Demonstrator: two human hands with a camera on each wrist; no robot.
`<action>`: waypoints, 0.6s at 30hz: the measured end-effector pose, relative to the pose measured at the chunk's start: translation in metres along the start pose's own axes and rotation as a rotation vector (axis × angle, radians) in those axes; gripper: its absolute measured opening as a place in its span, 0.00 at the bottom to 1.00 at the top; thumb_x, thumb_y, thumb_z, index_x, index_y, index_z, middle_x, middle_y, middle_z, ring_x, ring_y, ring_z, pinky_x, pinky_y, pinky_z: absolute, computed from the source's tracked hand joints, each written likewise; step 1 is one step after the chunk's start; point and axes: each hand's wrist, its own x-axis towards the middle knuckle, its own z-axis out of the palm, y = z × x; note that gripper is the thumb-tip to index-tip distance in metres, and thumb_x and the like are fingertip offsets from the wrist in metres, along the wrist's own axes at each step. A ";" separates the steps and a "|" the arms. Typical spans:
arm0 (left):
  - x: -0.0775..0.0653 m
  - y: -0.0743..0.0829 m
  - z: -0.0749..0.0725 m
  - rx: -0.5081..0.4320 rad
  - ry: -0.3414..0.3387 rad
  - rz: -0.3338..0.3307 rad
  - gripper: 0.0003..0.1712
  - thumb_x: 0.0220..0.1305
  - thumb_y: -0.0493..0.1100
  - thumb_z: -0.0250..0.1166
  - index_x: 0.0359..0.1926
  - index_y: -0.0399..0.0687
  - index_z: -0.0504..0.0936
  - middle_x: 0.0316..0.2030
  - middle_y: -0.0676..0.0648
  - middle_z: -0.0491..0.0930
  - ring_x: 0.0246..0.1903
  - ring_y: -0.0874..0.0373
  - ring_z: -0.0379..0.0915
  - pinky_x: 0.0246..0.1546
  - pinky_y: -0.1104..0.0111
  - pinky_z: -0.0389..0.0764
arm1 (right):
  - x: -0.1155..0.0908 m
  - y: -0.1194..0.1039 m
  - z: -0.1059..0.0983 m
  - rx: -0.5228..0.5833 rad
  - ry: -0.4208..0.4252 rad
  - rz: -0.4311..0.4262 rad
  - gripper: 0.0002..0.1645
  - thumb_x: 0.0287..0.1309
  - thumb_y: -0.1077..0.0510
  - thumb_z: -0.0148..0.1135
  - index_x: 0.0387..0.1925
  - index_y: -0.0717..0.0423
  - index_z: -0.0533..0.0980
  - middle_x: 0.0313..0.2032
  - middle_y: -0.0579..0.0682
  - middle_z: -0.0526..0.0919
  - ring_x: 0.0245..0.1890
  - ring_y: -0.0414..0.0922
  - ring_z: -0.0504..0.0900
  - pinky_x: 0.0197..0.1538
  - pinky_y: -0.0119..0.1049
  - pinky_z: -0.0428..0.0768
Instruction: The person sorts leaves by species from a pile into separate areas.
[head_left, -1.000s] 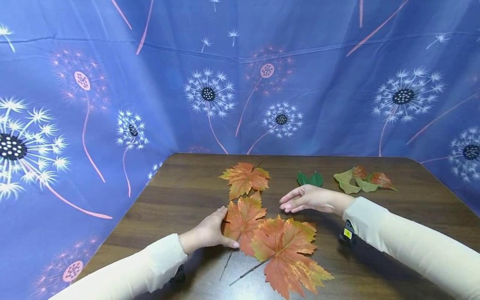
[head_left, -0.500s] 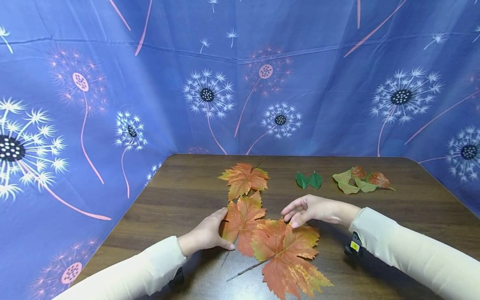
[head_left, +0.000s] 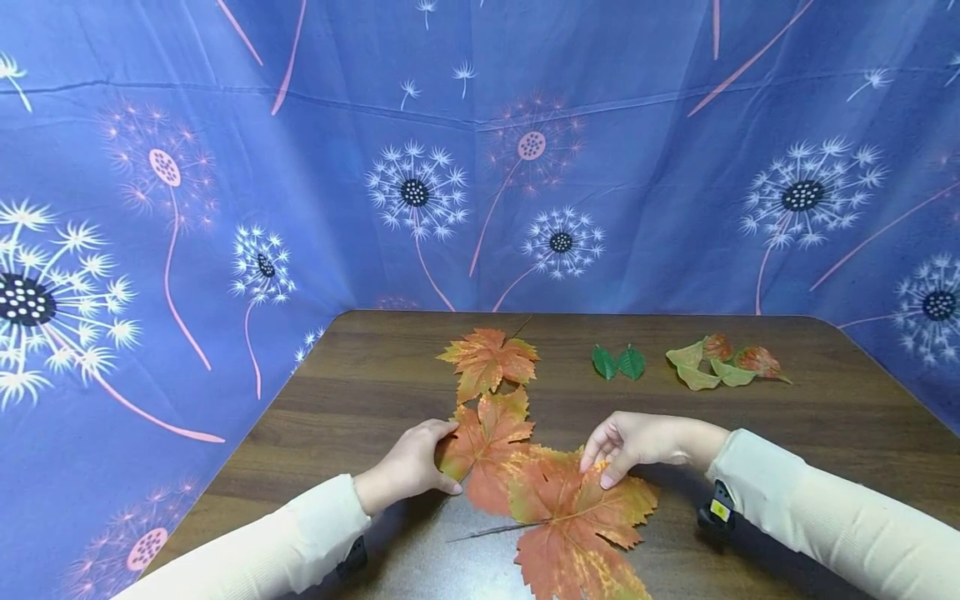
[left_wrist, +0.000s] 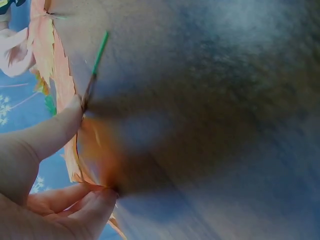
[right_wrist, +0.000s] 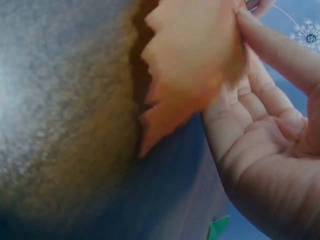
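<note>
On the table lie three orange maple leaves with thin stems. My left hand (head_left: pixel 405 471) rests at the left edge of the middle maple leaf (head_left: pixel 491 437), thumb and fingers spread along it. The left wrist view shows the thumb (left_wrist: pixel 55 127) by a green-tipped stem (left_wrist: pixel 101 52) and the fingertips on the leaf's edge. My right hand (head_left: pixel 648 442) pinches the upper part of the nearest, largest maple leaf (head_left: pixel 558 546) between thumb and fingers. That leaf (right_wrist: pixel 192 55) looks slightly raised in the right wrist view. It overlaps the middle leaf's lower right side.
A third maple leaf (head_left: pixel 489 360) lies farther back, tip to tip with the middle one. Two small green leaves (head_left: pixel 631 363) sit side by side behind my right hand. Several yellow-green and reddish leaves (head_left: pixel 693 367) form a cluster at the back right. A blue dandelion-print cloth (head_left: pixel 637 167) hangs behind the table (head_left: pixel 360 367).
My right hand has come down toward me and taken hold of the largest leaf, which has turned a little, its stem now nearly level. The middle leaf has turned slightly under my left hand.
</note>
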 end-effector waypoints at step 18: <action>0.009 -0.009 -0.001 -0.103 0.082 -0.238 0.34 0.29 0.32 0.83 0.45 0.37 0.83 0.40 0.43 0.84 0.38 0.53 0.79 0.40 0.63 0.81 | -0.006 0.013 -0.009 0.061 -0.082 -0.039 0.18 0.59 0.63 0.63 0.43 0.79 0.76 0.31 0.39 0.84 0.29 0.32 0.74 0.36 0.29 0.77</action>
